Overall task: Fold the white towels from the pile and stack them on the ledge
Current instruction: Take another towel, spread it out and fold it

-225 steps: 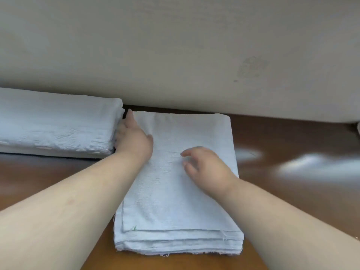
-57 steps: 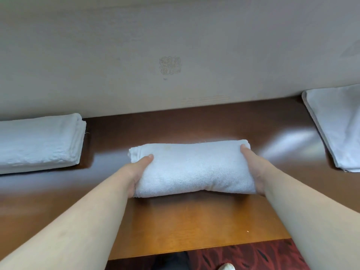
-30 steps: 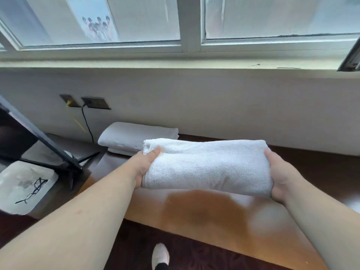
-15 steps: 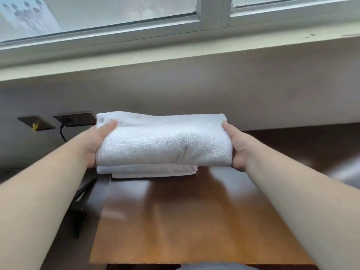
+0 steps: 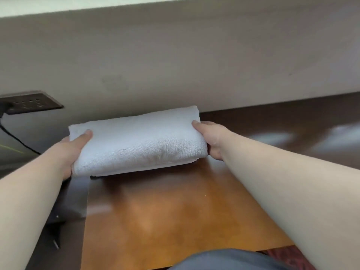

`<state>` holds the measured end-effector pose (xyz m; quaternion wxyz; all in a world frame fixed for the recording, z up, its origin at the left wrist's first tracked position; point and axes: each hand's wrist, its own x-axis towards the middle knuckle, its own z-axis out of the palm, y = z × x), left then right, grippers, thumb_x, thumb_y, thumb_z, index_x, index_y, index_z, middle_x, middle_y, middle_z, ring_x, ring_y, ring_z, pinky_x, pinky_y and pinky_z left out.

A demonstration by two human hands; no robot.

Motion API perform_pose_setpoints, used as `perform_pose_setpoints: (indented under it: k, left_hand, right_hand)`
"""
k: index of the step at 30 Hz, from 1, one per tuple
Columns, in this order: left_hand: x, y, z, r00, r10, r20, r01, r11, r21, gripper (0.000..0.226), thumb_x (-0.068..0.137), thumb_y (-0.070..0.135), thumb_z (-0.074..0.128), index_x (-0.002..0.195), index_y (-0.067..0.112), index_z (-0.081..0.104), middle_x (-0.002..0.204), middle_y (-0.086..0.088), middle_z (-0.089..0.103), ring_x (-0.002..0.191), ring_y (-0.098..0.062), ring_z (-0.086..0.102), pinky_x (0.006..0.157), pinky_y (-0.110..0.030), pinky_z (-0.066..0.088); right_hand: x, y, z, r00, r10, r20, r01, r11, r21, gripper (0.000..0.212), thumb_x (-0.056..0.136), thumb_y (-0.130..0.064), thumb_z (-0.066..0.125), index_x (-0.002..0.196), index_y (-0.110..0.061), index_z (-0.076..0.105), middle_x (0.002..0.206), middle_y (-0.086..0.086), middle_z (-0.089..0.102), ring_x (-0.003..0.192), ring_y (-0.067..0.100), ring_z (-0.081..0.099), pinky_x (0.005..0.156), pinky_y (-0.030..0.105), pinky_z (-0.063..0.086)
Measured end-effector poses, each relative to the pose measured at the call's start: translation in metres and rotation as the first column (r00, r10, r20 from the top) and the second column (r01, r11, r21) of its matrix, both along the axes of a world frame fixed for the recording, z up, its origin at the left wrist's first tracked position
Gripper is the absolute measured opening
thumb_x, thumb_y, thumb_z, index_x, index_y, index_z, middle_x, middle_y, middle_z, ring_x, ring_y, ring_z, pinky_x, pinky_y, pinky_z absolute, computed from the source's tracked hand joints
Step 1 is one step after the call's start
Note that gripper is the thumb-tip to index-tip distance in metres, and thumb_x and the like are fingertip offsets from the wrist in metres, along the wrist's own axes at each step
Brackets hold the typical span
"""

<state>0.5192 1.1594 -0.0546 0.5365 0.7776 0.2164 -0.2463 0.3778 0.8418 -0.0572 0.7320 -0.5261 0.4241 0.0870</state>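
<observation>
**Folded towel gripped at both ends by the wall**

Wooden table top (image 5: 175, 221), orange-brown w/ a glossy sheen, runs back to a plain beige wall (image 5: 194, 55); the darker far part on the right shows pale reflections. Folded towel (image 5: 136, 141), white & thick, lies lengthwise along the foot of the wall, near the table's left edge. Under its front edge a thin white layer (image 5: 155, 166) peeks out, so it seems to sit on another folded piece; can't tell how much is underneath.

Left hand (image 5: 72, 151) grasps the towel's left end: thumb lies on top of the cloth, other fingers hidden below or behind it. Right hand (image 5: 212, 139) grasps the right end, thumb on the upper edge, fingers curled round the side. Both forearms bare, reaching in from the bottom corners.

On the wall at left, a dark socket plate (image 5: 31, 103) w/ a black cable (image 5: 17, 141) dropping down from it. Left of the table is a darker lower area, details too dim to make out. At the bottom edge, grey cloth (image 5: 224, 260), prob. the person's clothing. Patch of dark red patterned floor (image 5: 288, 260) shows bottom right.
</observation>
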Motion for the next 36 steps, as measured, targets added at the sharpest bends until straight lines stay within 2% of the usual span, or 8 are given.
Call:
perform_pose_setpoints:
  k: [9, 15, 19, 22, 24, 28, 32, 36]
  left_hand:
    - [0.029, 0.000, 0.005, 0.996, 0.010, 0.085, -0.007, 0.999, -0.035, 0.056, 0.093, 0.042, 0.061, 0.140, 0.018, 0.041, 0.111, 0.002, 0.063, 0.091, -0.018, 0.065, 0.089, -0.036, 0.045]
    - [0.036, 0.007, -0.009, 0.997, -0.014, -0.071, 0.020, 0.995, 0.093, 0.091, 0.086, 0.046, 0.070, 0.155, 0.016, 0.019, 0.144, -0.010, 0.050, 0.115, -0.031, 0.060, 0.103, -0.051, 0.045]
    - [0.038, 0.005, 0.001, 0.994, -0.098, -0.055, 0.109, 0.962, 0.252, 0.113, 0.060, 0.075, 0.074, 0.146, 0.015, 0.033, 0.137, -0.013, 0.055, 0.109, -0.039, 0.061, 0.091, -0.058, 0.050]
    - [0.039, -0.003, 0.007, 0.985, -0.167, 0.043, 0.125, 0.861, 0.492, 0.099, 0.077, 0.062, 0.069, 0.152, 0.016, 0.024, 0.145, -0.014, 0.046, 0.120, -0.046, 0.052, 0.084, -0.055, 0.053]
    - [0.034, -0.015, 0.015, 0.933, -0.287, 0.218, 0.065, 0.729, 0.681, 0.087, 0.083, 0.047, 0.069, 0.151, 0.018, 0.023, 0.145, -0.018, 0.044, 0.128, -0.045, 0.046, 0.099, -0.056, 0.044]
    - [-0.008, -0.072, 0.029, 0.528, -0.720, 0.450, 0.206, 0.623, 0.754, 0.057, 0.093, 0.033, 0.055, 0.145, 0.015, 0.041, 0.142, -0.018, 0.048, 0.130, -0.037, 0.042, 0.109, -0.045, 0.032]
    - [-0.033, -0.095, -0.001, 0.340, -0.940, 0.017, 0.478, 0.188, 0.858, 0.060, 0.097, 0.054, 0.020, 0.154, 0.038, 0.017, 0.164, 0.001, 0.014, 0.150, -0.023, 0.010, 0.119, -0.051, 0.007]
    - [-0.026, -0.096, -0.010, 0.283, -0.957, -0.059, 0.530, 0.105, 0.841, 0.059, 0.099, 0.055, 0.017, 0.154, 0.040, 0.007, 0.165, 0.004, 0.002, 0.151, -0.021, 0.000, 0.120, -0.052, 0.002]
  right_hand:
    - [0.022, 0.001, -0.007, 0.996, -0.025, 0.082, 0.034, 0.993, -0.109, 0.050, 0.097, -0.033, 0.061, 0.143, -0.024, 0.046, 0.125, -0.001, 0.065, 0.105, 0.017, 0.067, 0.071, 0.030, 0.054]
    - [0.023, -0.003, -0.015, 0.998, 0.056, -0.040, -0.058, 0.997, -0.052, 0.052, 0.097, -0.025, 0.061, 0.146, -0.019, 0.041, 0.119, 0.004, 0.068, 0.104, 0.023, 0.068, 0.094, 0.044, 0.055]
    - [0.026, 0.002, -0.015, 0.989, 0.090, -0.115, -0.114, 0.969, -0.220, 0.061, 0.095, -0.040, 0.060, 0.149, -0.023, 0.039, 0.128, 0.001, 0.062, 0.107, 0.021, 0.064, 0.096, 0.040, 0.052]
    - [0.023, 0.014, -0.009, 0.988, 0.078, -0.136, -0.147, 0.768, -0.623, 0.063, 0.096, -0.039, 0.058, 0.151, -0.020, 0.034, 0.149, 0.005, 0.043, 0.127, 0.025, 0.049, 0.104, 0.033, 0.039]
    - [0.019, 0.028, 0.000, 0.973, 0.209, -0.093, -0.183, 0.468, -0.865, 0.061, 0.096, -0.033, 0.056, 0.151, -0.021, 0.033, 0.160, 0.006, 0.027, 0.144, 0.027, 0.030, 0.115, 0.040, 0.027]
    - [0.032, 0.059, 0.008, 0.763, 0.559, -0.326, -0.395, 0.003, -0.919, 0.056, 0.101, -0.034, 0.040, 0.155, -0.029, 0.025, 0.166, 0.001, 0.011, 0.153, 0.024, 0.002, 0.122, 0.051, 0.004]
    - [0.036, 0.052, -0.005, 0.634, 0.570, -0.523, -0.614, -0.040, -0.788, 0.065, 0.097, -0.055, 0.030, 0.156, -0.042, 0.006, 0.167, 0.002, -0.007, 0.152, 0.030, -0.015, 0.120, 0.057, -0.003]
    - [0.033, 0.044, -0.016, 0.617, 0.545, -0.568, -0.655, -0.044, -0.754, 0.072, 0.092, -0.067, 0.024, 0.155, -0.044, -0.002, 0.167, 0.001, -0.011, 0.151, 0.031, -0.015, 0.120, 0.059, 0.003]
